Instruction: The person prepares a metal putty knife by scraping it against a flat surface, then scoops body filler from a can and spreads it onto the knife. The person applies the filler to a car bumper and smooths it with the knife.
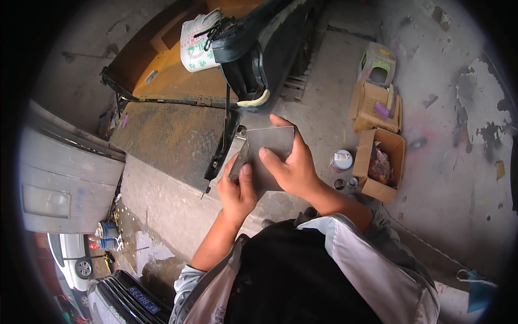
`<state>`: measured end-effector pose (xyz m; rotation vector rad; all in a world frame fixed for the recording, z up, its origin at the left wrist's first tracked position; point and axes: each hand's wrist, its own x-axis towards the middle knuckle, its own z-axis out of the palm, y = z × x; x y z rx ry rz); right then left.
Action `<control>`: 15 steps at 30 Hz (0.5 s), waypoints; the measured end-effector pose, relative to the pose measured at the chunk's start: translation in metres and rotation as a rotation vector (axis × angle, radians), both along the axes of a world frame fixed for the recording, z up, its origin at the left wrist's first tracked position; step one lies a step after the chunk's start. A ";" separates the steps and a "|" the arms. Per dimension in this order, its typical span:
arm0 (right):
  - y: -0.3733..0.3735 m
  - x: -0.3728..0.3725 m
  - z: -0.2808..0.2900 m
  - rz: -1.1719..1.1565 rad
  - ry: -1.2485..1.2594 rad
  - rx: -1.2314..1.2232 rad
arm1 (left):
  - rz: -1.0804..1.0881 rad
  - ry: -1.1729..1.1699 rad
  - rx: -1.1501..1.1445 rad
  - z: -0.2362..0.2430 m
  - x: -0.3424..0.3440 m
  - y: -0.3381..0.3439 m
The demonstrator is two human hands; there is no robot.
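My left hand (236,191) is closed on a narrow greyish block (239,152) with a metallic upper end, held upright at the left edge of a grey rectangular sheet (275,137). My right hand (294,170) grips that sheet from the right, with its thumb lying across the face and fingers behind it. The sheet and block touch or overlap in front of me, above the floor. The lower part of the block is partly hidden by my left thumb and fingers.
Ahead are a rusty open truck bed (167,86), dark bumpers (237,48) and a white bag (197,46). Cardboard boxes (394,162) and cans (341,159) stand right by the wall. A grey panel (70,183), white car (73,254) and black grille (124,302) are left.
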<state>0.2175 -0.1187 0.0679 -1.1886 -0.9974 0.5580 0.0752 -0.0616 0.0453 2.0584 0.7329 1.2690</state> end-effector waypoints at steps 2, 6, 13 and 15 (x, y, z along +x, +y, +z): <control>0.002 0.003 0.007 -0.009 -0.041 0.033 | -0.021 0.067 0.032 0.003 -0.003 0.000; 0.000 0.002 0.028 0.067 -0.162 -0.076 | -0.052 0.046 -0.076 -0.002 -0.009 -0.007; -0.002 -0.005 0.010 0.008 -0.047 -0.048 | 0.053 -0.053 -0.004 0.007 -0.012 -0.005; -0.001 -0.010 0.013 0.013 -0.081 -0.059 | 0.064 0.024 0.046 0.011 -0.013 -0.002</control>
